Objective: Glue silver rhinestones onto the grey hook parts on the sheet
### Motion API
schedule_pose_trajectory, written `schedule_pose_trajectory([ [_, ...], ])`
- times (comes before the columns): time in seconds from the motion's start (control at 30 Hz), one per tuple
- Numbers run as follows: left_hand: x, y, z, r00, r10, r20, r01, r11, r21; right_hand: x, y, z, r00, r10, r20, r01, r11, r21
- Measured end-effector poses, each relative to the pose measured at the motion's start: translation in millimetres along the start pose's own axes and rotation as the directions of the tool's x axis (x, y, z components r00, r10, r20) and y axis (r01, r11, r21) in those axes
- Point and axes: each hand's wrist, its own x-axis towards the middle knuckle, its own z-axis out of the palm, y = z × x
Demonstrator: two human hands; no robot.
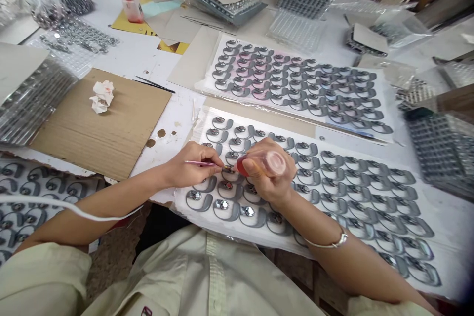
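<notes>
Across the white surface (129,54), rings (222,205) lie on sheets (388,91), cardboard (107,138) at left. Low over the near sheet (202,126), the left hand (192,164) pinches a pink stick (196,162); the right hand (270,175) grips a tilted bottle (276,163).

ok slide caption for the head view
Left hand with a slim pink tool, right hand with a bottle, above rows of looped pieces.

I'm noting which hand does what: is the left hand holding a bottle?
No, the left hand holds a thin pink tool, while the right hand grips a translucent bottle.
</notes>
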Motion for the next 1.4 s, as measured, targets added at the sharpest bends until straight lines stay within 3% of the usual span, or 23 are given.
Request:
schedule_pose_trajectory([
  [0.1, 0.6, 0.5, 0.4, 1.0, -0.027, -0.003, 0.027, 0.999, -0.018, -0.2, 0.6, -0.9, 0.994, 0.106, -0.021, -0.104, 0.992, 0.07],
  [0.17, 0.5, 1.4, 0.4, 0.997, -0.071, -0.004, 0.071, 0.996, -0.054, 4.3, 2.2, -4.3, 0.95, 0.304, -0.072, -0.282, 0.935, 0.216],
  [0.2, 0.2, 2.0, 0.0, 0.995, -0.101, -0.011, 0.1, 0.992, -0.08, 8.4, 3.7, -7.2, 0.898, 0.427, -0.11, -0.378, 0.874, 0.306],
  [0.27, -0.8, 2.9, -1.6, 0.985, -0.165, -0.038, 0.158, 0.977, -0.145, 19.1, 8.8, -15.3, 0.739, 0.646, -0.192, -0.502, 0.718, 0.483],
  [0.37, -2.3, 4.4, -6.5, 0.962, -0.249, -0.116, 0.21, 0.939, -0.271, 35.6, 23.8, -31.4, 0.516, 0.821, -0.245, -0.52, 0.527, 0.672],
  [0.47, -0.2, 9.1, -13.2, 0.935, -0.278, -0.221, 0.191, 0.918, -0.347, 44.3, 46.8, -48.4, 0.439, 0.888, -0.138, -0.563, 0.392, 0.728],
  [0.53, 4.8, 15.3, -16.9, 0.925, -0.267, -0.269, 0.179, 0.933, -0.312, 45.2, 62.8, -59.0, 0.456, 0.89, -0.017, -0.626, 0.335, 0.705],
  [0.63, 16.1, 24.8, -18.3, 0.937, -0.182, -0.296, 0.147, 0.979, -0.138, 43.5, 79.3, -72.7, 0.526, 0.845, 0.099, -0.66, 0.332, 0.673],
  [0.73, 25.6, 24.9, -14.1, 0.964, 0.002, -0.266, 0.024, 0.995, 0.095, 42.6, 81.7, -81.8, 0.553, 0.823, 0.128, -0.663, 0.341, 0.667],
  [0.8, 27.9, 17.9, -9.6, 0.962, 0.175, -0.208, -0.126, 0.965, 0.23, 44.0, 76.4, -83.2, 0.545, 0.827, 0.14, -0.681, 0.34, 0.649],
  [0.87, 26.7, 7.7, -5.2, 0.919, 0.374, -0.121, -0.317, 0.887, 0.336, 47.0, 67.7, -79.7, 0.532, 0.841, 0.102, -0.688, 0.359, 0.631],
  [0.93, 23.4, -1.7, -1.7, 0.836, 0.548, -0.019, -0.492, 0.765, 0.416, 51.3, 58.0, -71.0, 0.535, 0.845, 0.019, -0.674, 0.413, 0.613],
  [1.03, 18.5, -9.6, 2.1, 0.719, 0.691, 0.079, -0.623, 0.59, 0.513, 56.7, 46.1, -52.0, 0.579, 0.815, -0.031, -0.668, 0.495, 0.555],
  [1.1, 16.6, -10.8, 4.2, 0.67, 0.736, 0.092, -0.645, 0.517, 0.563, 57.7, 40.7, -38.9, 0.638, 0.77, -0.031, -0.655, 0.563, 0.504],
  [1.2, 15.3, -10.3, 7.1, 0.641, 0.758, 0.124, -0.651, 0.451, 0.611, 55.0, 33.9, -22.7, 0.734, 0.679, 0.011, -0.623, 0.667, 0.409],
  [1.4, 11.8, -8.0, 11.3, 0.69, 0.691, 0.213, -0.61, 0.398, 0.685, 45.2, 22.9, -4.4, 0.847, 0.526, 0.079, -0.528, 0.814, 0.243],
])
